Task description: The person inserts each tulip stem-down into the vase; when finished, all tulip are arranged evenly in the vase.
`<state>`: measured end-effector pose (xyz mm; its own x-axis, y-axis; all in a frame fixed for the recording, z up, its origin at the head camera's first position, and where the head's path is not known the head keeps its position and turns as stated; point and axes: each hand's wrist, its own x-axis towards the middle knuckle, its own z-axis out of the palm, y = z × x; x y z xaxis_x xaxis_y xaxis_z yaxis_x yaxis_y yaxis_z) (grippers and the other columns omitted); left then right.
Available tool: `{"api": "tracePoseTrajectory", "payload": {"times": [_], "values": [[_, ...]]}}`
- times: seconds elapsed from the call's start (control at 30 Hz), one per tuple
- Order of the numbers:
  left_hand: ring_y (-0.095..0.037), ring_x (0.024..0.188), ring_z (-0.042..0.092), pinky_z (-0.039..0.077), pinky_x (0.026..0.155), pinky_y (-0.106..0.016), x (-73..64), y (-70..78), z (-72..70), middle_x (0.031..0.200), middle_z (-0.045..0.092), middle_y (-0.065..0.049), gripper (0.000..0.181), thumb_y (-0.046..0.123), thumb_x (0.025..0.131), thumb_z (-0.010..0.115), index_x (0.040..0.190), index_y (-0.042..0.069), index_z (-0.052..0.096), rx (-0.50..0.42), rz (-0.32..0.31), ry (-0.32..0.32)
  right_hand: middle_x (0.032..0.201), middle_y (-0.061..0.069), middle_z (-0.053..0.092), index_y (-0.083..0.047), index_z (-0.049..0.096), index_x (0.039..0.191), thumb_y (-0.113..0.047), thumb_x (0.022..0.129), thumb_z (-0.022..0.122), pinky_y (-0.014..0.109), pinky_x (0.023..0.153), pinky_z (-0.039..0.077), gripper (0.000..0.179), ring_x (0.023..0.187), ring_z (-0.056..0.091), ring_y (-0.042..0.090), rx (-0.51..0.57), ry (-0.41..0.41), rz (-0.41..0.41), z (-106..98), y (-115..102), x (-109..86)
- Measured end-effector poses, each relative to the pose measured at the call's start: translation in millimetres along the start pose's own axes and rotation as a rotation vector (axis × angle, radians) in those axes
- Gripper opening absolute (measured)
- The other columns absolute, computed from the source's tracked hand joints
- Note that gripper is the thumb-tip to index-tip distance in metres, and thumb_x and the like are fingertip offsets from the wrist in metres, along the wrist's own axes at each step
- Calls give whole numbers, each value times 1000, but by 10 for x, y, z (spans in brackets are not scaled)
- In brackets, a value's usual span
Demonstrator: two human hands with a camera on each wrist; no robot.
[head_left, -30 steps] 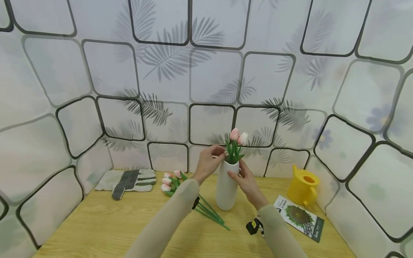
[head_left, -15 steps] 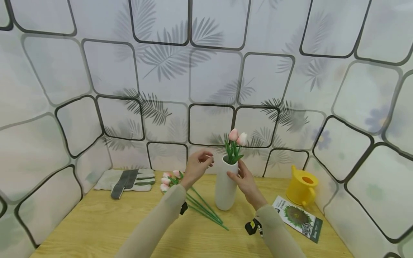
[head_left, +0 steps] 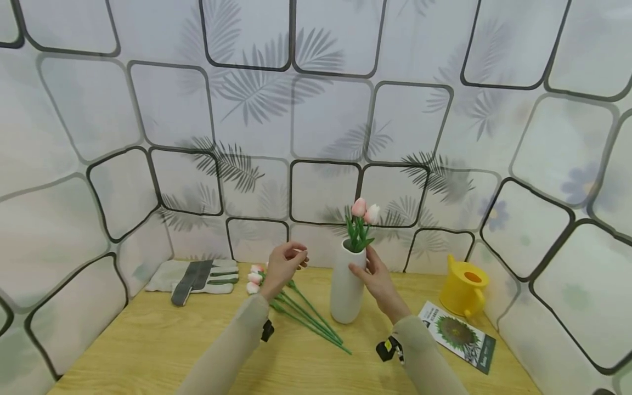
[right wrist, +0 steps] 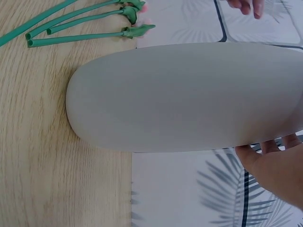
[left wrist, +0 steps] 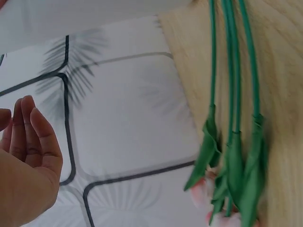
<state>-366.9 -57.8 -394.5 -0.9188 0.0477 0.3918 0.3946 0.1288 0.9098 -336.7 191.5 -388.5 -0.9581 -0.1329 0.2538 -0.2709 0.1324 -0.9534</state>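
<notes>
A tall white vase [head_left: 346, 291] stands upright on the wooden table. Pink and white artificial tulips [head_left: 359, 236] rise out of its mouth. Near the rim my right hand [head_left: 379, 278] grips the vase, thumb at the front and fingers round the far side; in the right wrist view, fingers [right wrist: 251, 158] touch its wall. My left hand [head_left: 285, 269] hovers to the left of the vase, fingers loosely bent around nothing. Below it several loose tulips [left wrist: 236, 156] lie on the table, their heads partly behind the left hand in the head view.
Grey and white work gloves [head_left: 199, 277] lie at the back left. On the right stand a yellow watering can [head_left: 461, 288] and, before it, a flat seed packet [head_left: 459, 334] with a sunflower picture. Patterned fabric walls [head_left: 326, 120] close off the back and sides.
My left hand has come away from the tulips in the vase and moved left and down, over the loose tulips. The right hand stays on the vase.
</notes>
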Motion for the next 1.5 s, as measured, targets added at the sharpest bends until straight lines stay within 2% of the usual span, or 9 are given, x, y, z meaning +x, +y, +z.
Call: {"api": "tracePoseTrajectory", "payload": {"times": [0.23, 0.37, 0.47, 0.53, 0.7, 0.83, 1.03, 1.23, 1.5], "values": [[-23, 79, 70, 57, 69, -32, -90, -221, -291, 95, 71, -22, 16, 12, 96, 64, 108, 4, 68, -49, -134, -37, 163, 9, 21, -20, 16, 159, -20, 97, 63, 58, 118, 23, 78, 146, 28, 39, -7, -9, 9, 10, -6, 20], [-27, 85, 70, 58, 77, -43, -123, -363, -445, 100, 71, -22, 20, 14, 97, 63, 112, 3, 67, -58, -208, -75, 162, 11, 24, -19, 17, 158, -20, 96, 65, 58, 118, 24, 78, 145, 29, 39, -9, -9, 12, 5, -39, 20], [-32, 90, 70, 57, 81, -50, -179, -454, -536, 102, 70, -22, 24, 15, 97, 62, 114, -1, 66, -31, -268, -109, 161, 12, 26, -19, 17, 158, -19, 96, 65, 57, 118, 24, 78, 145, 30, 38, -7, -11, 15, -3, -36, 19], [-33, 90, 69, 57, 80, -50, -219, -510, -590, 102, 70, -23, 27, 15, 97, 61, 116, -4, 64, -5, -310, -135, 161, 12, 25, -19, 16, 158, -20, 96, 64, 57, 118, 23, 79, 145, 29, 38, -9, -13, 17, -7, -41, 16], [-23, 81, 70, 59, 75, -41, -309, -635, -700, 101, 70, -22, 34, 16, 97, 61, 122, -6, 62, 77, -427, -214, 162, 11, 24, -20, 16, 158, -22, 96, 65, 57, 118, 23, 79, 146, 28, 38, -13, -5, 13, -12, -2, 33], [-16, 74, 68, 58, 66, -32, -370, -688, -725, 95, 71, -18, 33, 16, 97, 61, 122, -6, 61, 116, -493, -272, 162, 10, 24, -20, 17, 158, -22, 96, 65, 57, 119, 23, 79, 146, 28, 37, -10, -4, 17, -5, -1, 26], [-13, 67, 66, 53, 57, -25, -403, -751, -706, 88, 71, -13, 31, 14, 97, 60, 120, -7, 61, 131, -511, -317, 162, 10, 23, -20, 15, 159, -21, 97, 64, 57, 119, 21, 79, 147, 26, 37, -4, -7, 22, -10, -14, 5], [-13, 63, 68, 53, 55, -23, -410, -805, -682, 83, 72, -15, 31, 11, 95, 61, 118, -10, 60, 99, -546, -382, 162, 11, 22, -19, 14, 159, -21, 97, 64, 57, 119, 21, 80, 147, 26, 38, -6, -10, 28, -14, -16, 5], [-12, 61, 69, 53, 54, -24, -404, -748, -620, 82, 74, -12, 30, 14, 96, 60, 121, -3, 63, 167, -630, -354, 161, 11, 24, -19, 16, 158, -23, 96, 64, 57, 119, 22, 79, 146, 27, 38, -9, -8, 25, -24, 6, 18]]}}
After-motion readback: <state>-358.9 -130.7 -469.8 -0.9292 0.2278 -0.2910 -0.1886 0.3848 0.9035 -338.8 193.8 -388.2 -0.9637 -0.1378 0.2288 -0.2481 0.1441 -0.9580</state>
